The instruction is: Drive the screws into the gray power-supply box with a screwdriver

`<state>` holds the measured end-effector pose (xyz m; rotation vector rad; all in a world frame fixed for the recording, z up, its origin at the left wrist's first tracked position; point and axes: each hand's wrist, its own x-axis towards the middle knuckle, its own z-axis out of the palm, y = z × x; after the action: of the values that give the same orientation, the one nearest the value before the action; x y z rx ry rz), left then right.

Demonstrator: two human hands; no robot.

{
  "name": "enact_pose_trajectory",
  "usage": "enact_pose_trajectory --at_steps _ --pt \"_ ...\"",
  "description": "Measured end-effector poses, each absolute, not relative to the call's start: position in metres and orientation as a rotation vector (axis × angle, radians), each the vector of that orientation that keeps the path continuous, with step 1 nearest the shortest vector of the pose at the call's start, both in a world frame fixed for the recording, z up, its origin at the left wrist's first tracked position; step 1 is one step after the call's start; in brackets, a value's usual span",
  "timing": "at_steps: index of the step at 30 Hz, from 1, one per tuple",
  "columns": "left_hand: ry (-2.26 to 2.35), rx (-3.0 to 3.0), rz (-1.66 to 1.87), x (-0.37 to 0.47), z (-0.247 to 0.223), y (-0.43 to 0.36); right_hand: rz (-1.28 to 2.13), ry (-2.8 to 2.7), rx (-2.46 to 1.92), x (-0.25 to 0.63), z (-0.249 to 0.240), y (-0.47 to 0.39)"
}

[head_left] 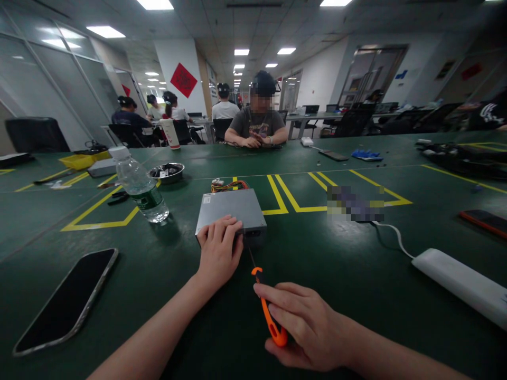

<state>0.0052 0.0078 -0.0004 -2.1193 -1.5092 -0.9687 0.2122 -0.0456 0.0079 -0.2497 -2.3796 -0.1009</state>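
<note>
A grey metal box [232, 206] with a dark socket on its near side lies on the green table, and a bundle of coloured wires [229, 184] shows behind it. My left hand [219, 245] rests on the box's near left part, fingers over its top and front edge. In my right hand [304, 322] is an orange screwdriver [267, 314], held by its handle between thumb and fingers. Its thin shaft points away from me, up to the near side of the box below the socket. The exact spot of the tip is hard to make out.
On the green table [178, 327], a phone [69, 301] and a water bottle [142, 187] stand left, with a metal bowl [168, 172] behind. A white power strip [459, 285] lies right. A person [258, 121] sits across; others sit further back.
</note>
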Motion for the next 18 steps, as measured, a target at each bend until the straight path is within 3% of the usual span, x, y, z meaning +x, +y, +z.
enact_pose_trajectory --at_steps 18 --pt "-1.508 -2.101 -0.974 0.006 0.0 0.007 -0.102 -2.36 -0.281 0.209 0.008 -0.051"
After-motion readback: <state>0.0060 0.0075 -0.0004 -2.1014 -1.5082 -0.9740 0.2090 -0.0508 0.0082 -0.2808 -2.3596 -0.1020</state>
